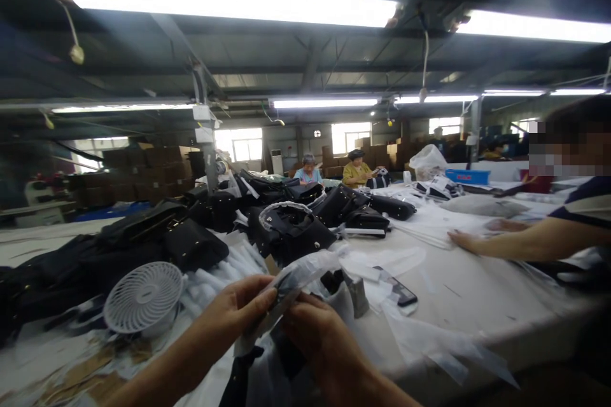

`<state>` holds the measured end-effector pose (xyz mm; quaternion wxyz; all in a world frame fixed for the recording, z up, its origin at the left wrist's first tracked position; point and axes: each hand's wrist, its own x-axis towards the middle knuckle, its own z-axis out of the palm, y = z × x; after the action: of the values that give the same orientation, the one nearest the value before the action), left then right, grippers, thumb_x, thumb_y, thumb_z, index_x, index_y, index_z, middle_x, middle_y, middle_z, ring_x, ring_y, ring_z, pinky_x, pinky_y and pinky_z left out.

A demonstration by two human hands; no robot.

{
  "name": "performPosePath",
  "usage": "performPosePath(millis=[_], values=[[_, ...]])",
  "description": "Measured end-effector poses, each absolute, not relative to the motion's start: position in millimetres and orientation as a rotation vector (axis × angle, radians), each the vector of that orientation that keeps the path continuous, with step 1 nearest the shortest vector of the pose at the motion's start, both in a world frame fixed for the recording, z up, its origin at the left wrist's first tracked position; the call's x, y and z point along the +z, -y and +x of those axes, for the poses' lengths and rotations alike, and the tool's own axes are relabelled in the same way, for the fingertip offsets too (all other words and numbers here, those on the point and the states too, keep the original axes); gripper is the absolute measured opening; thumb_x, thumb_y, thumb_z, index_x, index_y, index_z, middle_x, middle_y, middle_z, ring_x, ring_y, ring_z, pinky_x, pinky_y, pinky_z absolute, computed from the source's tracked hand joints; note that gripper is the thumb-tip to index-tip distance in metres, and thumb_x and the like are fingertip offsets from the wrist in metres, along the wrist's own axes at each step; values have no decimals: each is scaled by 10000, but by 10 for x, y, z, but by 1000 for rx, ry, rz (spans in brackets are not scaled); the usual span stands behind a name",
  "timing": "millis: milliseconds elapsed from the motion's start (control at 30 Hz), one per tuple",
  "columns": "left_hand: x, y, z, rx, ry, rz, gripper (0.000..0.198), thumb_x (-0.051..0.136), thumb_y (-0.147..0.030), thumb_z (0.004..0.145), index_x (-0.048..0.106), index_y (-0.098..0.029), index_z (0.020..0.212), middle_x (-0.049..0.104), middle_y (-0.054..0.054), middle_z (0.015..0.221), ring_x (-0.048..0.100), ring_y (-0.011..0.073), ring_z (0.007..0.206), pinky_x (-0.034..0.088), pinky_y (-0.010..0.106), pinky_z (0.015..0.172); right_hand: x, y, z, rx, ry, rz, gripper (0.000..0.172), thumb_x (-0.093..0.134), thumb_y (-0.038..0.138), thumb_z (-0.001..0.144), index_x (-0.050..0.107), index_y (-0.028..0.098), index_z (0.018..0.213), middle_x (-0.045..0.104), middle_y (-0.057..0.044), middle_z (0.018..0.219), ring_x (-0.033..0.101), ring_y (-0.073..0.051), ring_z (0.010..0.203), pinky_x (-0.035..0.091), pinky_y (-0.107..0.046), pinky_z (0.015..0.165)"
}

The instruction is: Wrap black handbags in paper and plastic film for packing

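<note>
My left hand [236, 315] pinches the edge of a clear plastic bag [296, 280] that has something dark inside. My right hand [317, 337] is closed around the same bag from below, just right of the left hand. Both hands sit low in the middle of the view, above the near edge of the white table [477, 305]. A dark item hangs under the hands, partly hidden. A small white fan [143, 299] lies tilted to the left of my left hand. A phone [400, 292] lies on the table to the right of my right hand.
A heap of black bags [286, 222] covers the table's middle and left. Loose clear plastic bags [429, 337] lie at the right front edge. A co-worker's hand [465, 240] rests on white sheets at the right. Two people sit at the far end, with cardboard boxes behind them.
</note>
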<state>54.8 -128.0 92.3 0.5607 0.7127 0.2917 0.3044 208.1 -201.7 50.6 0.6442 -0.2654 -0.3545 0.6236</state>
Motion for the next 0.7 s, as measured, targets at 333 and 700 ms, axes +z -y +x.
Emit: performPosePath(millis=[333,700], values=[[720,1120,634,761,-565,1529,542,763,-569,713,484,-221,1020,660,-25,676,590,126,525,376,203,487,520,2033,2085,1438,781,-650,487,771,574,708,746,210,1031,721,-58,1059,619,-210,1013,445,-236,797],[661,1124,691,667,-556,1443,490,799,-520,699,633,-174,1005,729,32,818,681,167,722,467,230,629,444,1988,2152,1388,800,-703,513,774,550,720,740,171,1064,734,-87,979,660,-227,956,472,-289,826]])
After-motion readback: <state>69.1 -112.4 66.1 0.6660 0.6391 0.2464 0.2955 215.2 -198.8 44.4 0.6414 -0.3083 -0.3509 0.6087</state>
